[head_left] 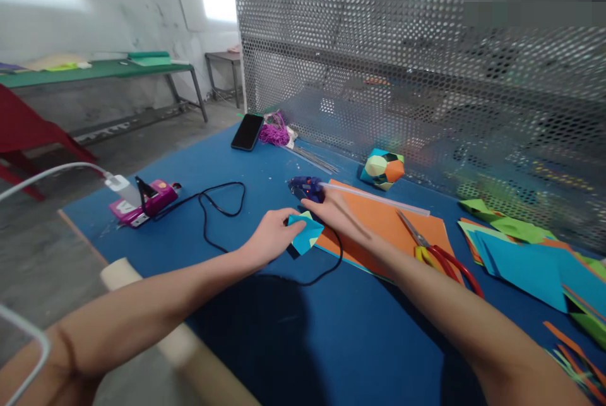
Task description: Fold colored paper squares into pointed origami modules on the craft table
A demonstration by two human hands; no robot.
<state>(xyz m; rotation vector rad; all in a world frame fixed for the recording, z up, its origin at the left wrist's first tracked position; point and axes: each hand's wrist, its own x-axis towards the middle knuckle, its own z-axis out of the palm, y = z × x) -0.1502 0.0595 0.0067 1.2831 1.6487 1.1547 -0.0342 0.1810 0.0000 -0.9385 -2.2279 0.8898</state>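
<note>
My left hand (273, 237) pinches a small folded piece of blue and pale green paper (307, 234) between thumb and fingers, above the blue tabletop. Just to its right, my right hand (339, 211) is closed around the handle of a dark blue hot glue gun (305, 187); part of the grip is hidden by the hand. A long clear glue stick (379, 196) runs out of the gun's back toward the right. Under the right hand and forearm lie orange paper sheets (369, 207).
Red-handled scissors (438, 251) rest on the orange sheets. A paper ball (382, 169) sits near the perforated metal panel (416, 71). Folded blue papers (525, 264) lie right. A black cord (206, 204) runs to a purple power strip (151, 203). A phone (247, 132) lies behind.
</note>
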